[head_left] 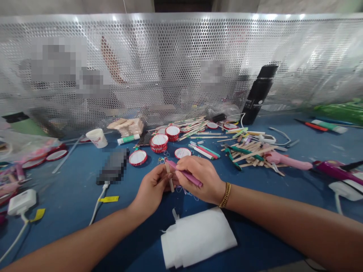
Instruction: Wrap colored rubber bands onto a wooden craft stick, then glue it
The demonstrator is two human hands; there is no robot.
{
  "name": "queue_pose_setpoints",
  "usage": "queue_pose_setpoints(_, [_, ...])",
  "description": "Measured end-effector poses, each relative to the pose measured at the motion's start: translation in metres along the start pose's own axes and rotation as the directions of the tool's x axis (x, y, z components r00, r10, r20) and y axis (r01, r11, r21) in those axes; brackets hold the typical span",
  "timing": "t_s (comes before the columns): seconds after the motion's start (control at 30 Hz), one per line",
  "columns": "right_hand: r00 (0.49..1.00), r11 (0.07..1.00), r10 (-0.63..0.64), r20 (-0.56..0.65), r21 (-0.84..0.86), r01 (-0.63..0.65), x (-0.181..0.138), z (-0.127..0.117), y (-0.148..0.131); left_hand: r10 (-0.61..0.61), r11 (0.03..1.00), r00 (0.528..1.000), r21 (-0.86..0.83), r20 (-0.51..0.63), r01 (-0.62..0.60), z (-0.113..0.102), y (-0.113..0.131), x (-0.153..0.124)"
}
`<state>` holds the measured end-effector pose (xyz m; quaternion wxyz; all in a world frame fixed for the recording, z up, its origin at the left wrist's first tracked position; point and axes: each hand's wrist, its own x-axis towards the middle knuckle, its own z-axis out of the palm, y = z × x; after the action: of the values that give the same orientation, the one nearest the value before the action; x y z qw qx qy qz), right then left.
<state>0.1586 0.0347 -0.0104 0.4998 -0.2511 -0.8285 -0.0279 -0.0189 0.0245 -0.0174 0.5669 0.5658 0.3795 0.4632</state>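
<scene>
My left hand pinches a short, flat wooden stick over the middle of the blue table. A pink-purple marker lies in the closed fingers of my right hand, its tip end close to the top of the stick. A gold bracelet circles my right wrist. Just beyond my hands lie several rolls of red-edged tape and a few coloured pens. Nearer to me rests a folded white cloth.
To the right, wooden sticks lie piled with green-handled pliers and a pink glue gun. A black bottle leans against the perforated metal screen. Leftward are a cabled phone and a paper cup.
</scene>
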Motion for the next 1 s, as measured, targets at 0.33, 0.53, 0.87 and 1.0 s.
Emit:
queue_pose_setpoints(0.33, [1.000,1.000,-0.002,0.002,0.015,0.002,0.0000,0.0009,0.0000,-0.003,1.000,1.000,-0.018,-0.005,0.003,0.0016,0.0018,-0.0005])
queue_pose_setpoints(0.53, [1.000,1.000,-0.001,0.007,0.009,0.001,0.0000,0.0020,0.0005,-0.010,1.000,1.000,-0.022,-0.018,0.010,0.0010,0.0022,-0.0004])
queue_pose_setpoints(0.87, [1.000,1.000,0.009,0.001,0.012,-0.009,0.0007,0.0000,0.0003,-0.022,1.000,1.000,-0.011,-0.018,0.022,0.0009,0.0016,-0.0006])
queue_pose_setpoints(1.0, [1.000,1.000,-0.004,0.009,0.019,0.004,0.0002,0.0001,0.0004,-0.012,1.000,1.000,-0.013,-0.008,0.012,0.0005,0.0008,-0.0003])
